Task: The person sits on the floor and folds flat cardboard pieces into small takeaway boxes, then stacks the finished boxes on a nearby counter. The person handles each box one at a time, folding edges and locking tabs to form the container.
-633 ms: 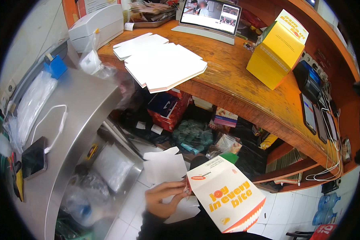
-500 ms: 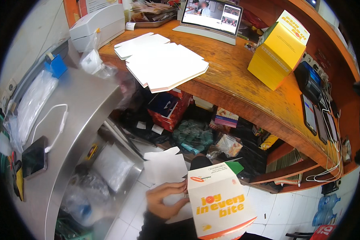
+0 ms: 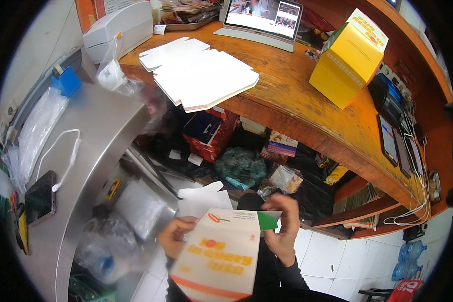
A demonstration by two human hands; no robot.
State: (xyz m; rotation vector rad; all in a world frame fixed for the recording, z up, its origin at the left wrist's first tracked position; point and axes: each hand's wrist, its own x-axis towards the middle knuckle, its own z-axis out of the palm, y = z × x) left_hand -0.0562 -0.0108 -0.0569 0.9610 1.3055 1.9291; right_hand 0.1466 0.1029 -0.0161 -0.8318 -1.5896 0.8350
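A white food carton [image 3: 216, 254] with yellow lettering and an orange-red band is in front of me, tilted. My left hand [image 3: 175, 235] grips its left edge, the fingers partly behind it. At the other side my right hand [image 3: 285, 226] has its fingers bent round the carton's green-and-white end flap [image 3: 268, 220]. A plain white carton blank [image 3: 205, 196] lies just beyond the carton, by my knee. On the wooden table sits a stack of flat white carton blanks [image 3: 201, 78]. Folded yellow cartons [image 3: 345, 68] stand at the table's right.
The wooden table [image 3: 287, 103] runs across ahead, with a tablet [image 3: 261, 17] at the back and phones [image 3: 387, 141] with white cables at the right. A steel counter [image 3: 103, 133] with a phone [image 3: 41, 196] is on my left. Bags and boxes fill the space below the table.
The carton has shifted left and turned, its left side nearer my left hand. My right hand has come into view at the green flap. The view has shifted slightly.
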